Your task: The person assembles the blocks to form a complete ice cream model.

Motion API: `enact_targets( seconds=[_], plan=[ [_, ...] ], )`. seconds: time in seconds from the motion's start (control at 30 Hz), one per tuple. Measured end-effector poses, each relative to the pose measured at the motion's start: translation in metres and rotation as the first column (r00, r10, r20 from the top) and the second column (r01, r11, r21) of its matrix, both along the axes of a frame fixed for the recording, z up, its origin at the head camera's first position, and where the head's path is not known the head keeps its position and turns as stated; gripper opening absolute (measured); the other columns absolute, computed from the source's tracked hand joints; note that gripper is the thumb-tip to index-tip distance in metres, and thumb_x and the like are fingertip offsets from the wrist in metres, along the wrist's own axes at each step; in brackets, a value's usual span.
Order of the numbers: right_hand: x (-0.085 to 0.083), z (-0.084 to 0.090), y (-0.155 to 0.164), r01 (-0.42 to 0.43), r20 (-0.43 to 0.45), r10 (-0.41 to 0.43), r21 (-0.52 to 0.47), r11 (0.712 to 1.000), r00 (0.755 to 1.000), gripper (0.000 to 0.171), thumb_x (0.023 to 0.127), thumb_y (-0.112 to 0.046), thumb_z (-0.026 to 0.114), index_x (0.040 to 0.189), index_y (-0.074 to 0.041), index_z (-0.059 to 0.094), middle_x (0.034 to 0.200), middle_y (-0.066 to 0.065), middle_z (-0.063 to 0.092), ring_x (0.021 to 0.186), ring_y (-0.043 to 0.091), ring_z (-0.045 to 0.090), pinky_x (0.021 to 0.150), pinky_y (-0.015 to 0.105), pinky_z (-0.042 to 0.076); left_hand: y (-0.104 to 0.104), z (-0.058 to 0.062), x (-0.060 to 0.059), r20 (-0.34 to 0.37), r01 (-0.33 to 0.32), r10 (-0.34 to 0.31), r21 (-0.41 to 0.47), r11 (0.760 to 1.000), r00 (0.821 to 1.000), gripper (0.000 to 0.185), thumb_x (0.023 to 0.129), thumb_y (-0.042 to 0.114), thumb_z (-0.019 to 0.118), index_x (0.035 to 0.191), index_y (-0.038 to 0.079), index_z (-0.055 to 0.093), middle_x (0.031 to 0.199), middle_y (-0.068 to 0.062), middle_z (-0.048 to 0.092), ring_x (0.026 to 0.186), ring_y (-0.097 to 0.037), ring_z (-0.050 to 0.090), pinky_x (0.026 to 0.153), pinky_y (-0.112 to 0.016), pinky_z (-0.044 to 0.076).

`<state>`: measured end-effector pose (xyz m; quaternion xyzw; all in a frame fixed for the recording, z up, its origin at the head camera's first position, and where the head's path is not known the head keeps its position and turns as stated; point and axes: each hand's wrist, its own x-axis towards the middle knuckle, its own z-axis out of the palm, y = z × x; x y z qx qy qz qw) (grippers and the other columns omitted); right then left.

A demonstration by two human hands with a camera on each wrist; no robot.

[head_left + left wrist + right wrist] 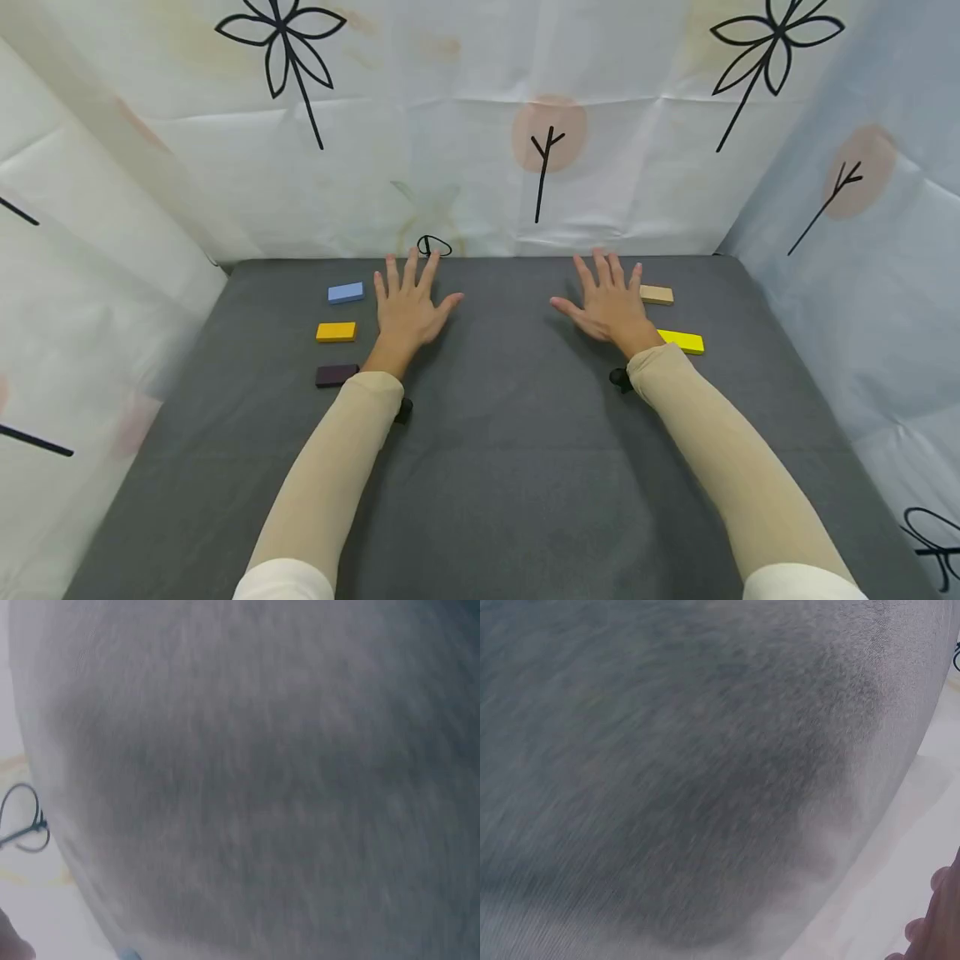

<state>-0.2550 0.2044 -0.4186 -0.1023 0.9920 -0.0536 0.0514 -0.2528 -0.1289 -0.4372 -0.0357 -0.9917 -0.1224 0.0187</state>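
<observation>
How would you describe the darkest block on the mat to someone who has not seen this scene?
Start at the grey mat and find the left hand lying flat on it. On that hand's outer side three small blocks form a column: blue block farthest, yellow block in the middle. The dark purple block is the nearest one, beside the wrist.

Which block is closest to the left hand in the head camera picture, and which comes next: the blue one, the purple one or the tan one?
From the left hand:
1. Blue block, just to its left, toward the back.
2. Dark purple block, left of the wrist, toward the front; only a little farther.
3. Tan block, far across, beyond the right hand.
</observation>
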Motion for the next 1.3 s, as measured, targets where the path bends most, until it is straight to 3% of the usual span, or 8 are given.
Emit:
enact_targets(
  seconds=[0.13, 0.23, 0.43, 0.73, 1.0, 1.3],
  plan=[
    [0.007, 0.006, 0.01, -0.016, -0.005, 0.016, -0.016, 1.0, 1.0, 0.09, 0.101, -0.07, 0.035, 0.166, -0.017, 0.005, 0.173, 0.018, -0.004, 0.159, 0.045, -0.003, 0.121, 0.073, -0.006, -0.012, 0.007, 0.002, 0.002, 0.005, -0.005, 0.034, 0.999, 1.0, 0.085, 0.099, 0.07, 0.042, 0.164, 0.039, -0.005, 0.175, -0.004, -0.001, 0.159, -0.042, -0.013, 0.127, -0.065, -0.004],
    [0.013, 0.008, 0.018, -0.025, -0.008, 0.025, -0.022, 0.999, 1.0, 0.089, 0.102, -0.069, 0.037, 0.166, -0.015, 0.007, 0.173, 0.019, -0.002, 0.159, 0.045, 0.0, 0.122, 0.073, -0.002, -0.021, 0.011, 0.006, -0.011, 0.011, -0.01, 0.065, 0.998, 1.0, 0.085, 0.1, 0.068, 0.044, 0.165, 0.034, 0.003, 0.174, -0.006, 0.004, 0.16, -0.042, -0.008, 0.127, -0.065, -0.001],
    [0.022, 0.005, 0.04, -0.026, -0.008, 0.026, -0.047, 0.999, 1.0, 0.091, 0.102, -0.067, 0.041, 0.165, -0.007, 0.013, 0.17, 0.026, 0.004, 0.155, 0.05, 0.013, 0.122, 0.07, 0.016, -0.038, 0.014, 0.013, -0.076, 0.053, -0.043, 0.131, 0.99, 0.996, 0.081, 0.1, 0.058, 0.055, 0.163, 0.017, 0.023, 0.17, -0.012, 0.023, 0.16, -0.04, 0.01, 0.128, -0.061, 0.014],
    [0.037, 0.005, 0.073, 0.009, 0.082, 0.001, -0.123, 0.992, 0.997, 0.09, 0.102, -0.063, 0.046, 0.164, -0.004, 0.016, 0.164, 0.031, 0.014, 0.147, 0.055, 0.018, 0.114, 0.072, 0.02, -0.066, 0.018, 0.033, -0.065, 0.028, -0.01, 0.277, 0.96, 0.998, 0.084, 0.094, 0.054, 0.069, 0.16, 0.016, 0.033, 0.156, -0.017, 0.041, 0.139, -0.041, 0.033, 0.116, -0.059, 0.031],
    [0.046, 0.01, 0.098, 0.062, 0.108, -0.04, -0.202, 0.977, 0.993, 0.087, 0.101, -0.062, 0.049, 0.161, -0.004, 0.024, 0.154, 0.035, 0.025, 0.127, 0.054, 0.029, 0.097, 0.066, 0.029, -0.099, 0.022, 0.054, -0.001, -0.032, 0.036, 0.384, 0.923, 0.999, 0.092, 0.089, 0.06, 0.071, 0.159, 0.014, 0.033, 0.15, -0.016, 0.047, 0.135, -0.04, 0.032, 0.107, -0.058, 0.038],
    [0.053, 0.01, 0.133, 0.104, 0.157, -0.054, -0.33, 0.938, 0.986, 0.07, 0.104, -0.049, 0.054, 0.144, 0.008, 0.044, 0.147, 0.035, 0.035, 0.116, 0.049, 0.037, 0.096, 0.062, 0.031, -0.133, 0.023, 0.074, 0.19, -0.138, 0.047, 0.502, 0.853, 0.981, 0.098, 0.087, 0.065, 0.07, 0.161, 0.015, 0.029, 0.151, -0.014, 0.048, 0.136, -0.038, 0.04, 0.107, -0.058, 0.044]
  ],
)
